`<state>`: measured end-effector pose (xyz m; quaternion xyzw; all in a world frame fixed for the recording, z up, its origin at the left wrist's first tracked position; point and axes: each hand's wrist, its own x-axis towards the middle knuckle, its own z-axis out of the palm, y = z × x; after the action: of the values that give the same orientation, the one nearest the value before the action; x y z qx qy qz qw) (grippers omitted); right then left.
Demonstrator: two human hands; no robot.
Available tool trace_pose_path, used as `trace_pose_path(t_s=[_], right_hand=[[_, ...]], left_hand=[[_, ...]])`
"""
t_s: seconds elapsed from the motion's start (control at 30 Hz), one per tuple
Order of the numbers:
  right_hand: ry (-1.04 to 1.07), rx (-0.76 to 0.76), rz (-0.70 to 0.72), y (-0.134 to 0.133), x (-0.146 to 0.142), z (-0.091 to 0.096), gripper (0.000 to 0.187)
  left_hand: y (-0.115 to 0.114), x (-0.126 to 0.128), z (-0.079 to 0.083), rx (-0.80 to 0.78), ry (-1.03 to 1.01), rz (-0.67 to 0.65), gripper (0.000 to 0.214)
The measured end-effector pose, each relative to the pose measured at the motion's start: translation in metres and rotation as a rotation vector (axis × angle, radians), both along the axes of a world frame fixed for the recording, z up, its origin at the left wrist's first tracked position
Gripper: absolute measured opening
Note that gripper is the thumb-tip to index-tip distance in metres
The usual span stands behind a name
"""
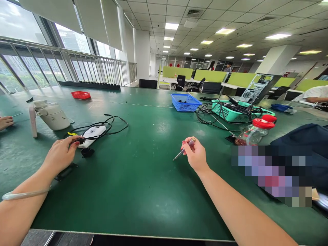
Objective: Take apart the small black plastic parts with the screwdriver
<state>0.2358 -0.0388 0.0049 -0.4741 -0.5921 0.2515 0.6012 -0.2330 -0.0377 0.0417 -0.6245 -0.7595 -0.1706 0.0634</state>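
Note:
On the left, my left hand [61, 152] pinches a small black part [81, 140] whose exact kind I cannot make out. Just beyond it lies a white box-shaped device [94, 132] with a black cable [112, 128] looped over and around it. A small black block [87, 152] rests beside those fingers, and a flat black piece [66, 172] lies partly under the wrist. Near the middle of the green table [133, 191], my right hand [196, 155] is closed around the handle of a screwdriver [179, 154], its tip pointing down and left close to the tabletop.
A beige jug-like cup [54, 116] and a red tray [81, 95] stand at left. Toward the back are a blue basket [186, 106] and a green basket [225, 114] of cables. A red-lidded jar [253, 133] and dark cloth [302, 140] sit at right. Another person's hand [6, 122] shows at far left.

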Motion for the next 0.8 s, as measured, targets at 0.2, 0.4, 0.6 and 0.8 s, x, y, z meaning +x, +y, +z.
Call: trace_pose_path(t_s=[0.2, 0.4, 0.6, 0.8], right_hand=[[-0.007, -0.005, 0.007, 0.001, 0.001, -0.002, 0.033], [0.001, -0.025, 0.007, 0.001, 0.001, -0.002, 0.032], [0.004, -0.029, 0.01, -0.001, 0.0, 0.0, 0.03], [0.01, -0.028, 0.006, -0.001, 0.0, 0.0, 0.031]], left_hand=[[0.01, -0.018, -0.014, -0.077, 0.117, -0.097, 0.052], [0.014, -0.026, -0.019, -0.061, 0.165, -0.186, 0.057], [0.014, -0.02, -0.016, -0.003, 0.051, -0.19, 0.058], [0.007, -0.008, -0.01, -0.001, -0.075, -0.125, 0.059]])
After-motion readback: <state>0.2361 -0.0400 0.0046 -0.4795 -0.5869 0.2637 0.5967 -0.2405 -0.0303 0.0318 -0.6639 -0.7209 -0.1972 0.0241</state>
